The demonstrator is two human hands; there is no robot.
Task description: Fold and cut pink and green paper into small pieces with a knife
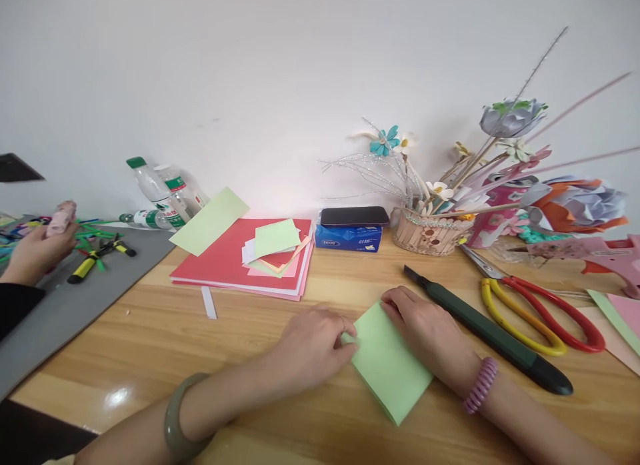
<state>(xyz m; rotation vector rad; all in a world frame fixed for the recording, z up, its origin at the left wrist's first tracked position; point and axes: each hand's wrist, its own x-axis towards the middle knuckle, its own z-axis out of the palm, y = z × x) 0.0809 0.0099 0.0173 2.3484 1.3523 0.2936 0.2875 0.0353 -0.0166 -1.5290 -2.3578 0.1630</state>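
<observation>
A light green sheet of paper (393,365), folded over, lies at an angle on the table in front of me. My left hand (320,345), with a ring on one finger, has its thumb and index finger at the sheet's left corner, seemingly pinching it. Along the upper right edge, my right hand (425,325) rests on the paper with its fingers curled over it; the fingertips are partly hidden. A dark green utility knife (480,328) lies just right of my right hand. Beyond it are scissors (530,305) with red and yellow handles.
Behind are red paper sheets (220,251) with small cut squares (277,238) on top, a phone (355,216) on a blue tissue pack (347,238), and a flower basket (430,231). A pink glue gun (610,258) lies right. Another person's hand (40,248) works at left near pliers (90,261).
</observation>
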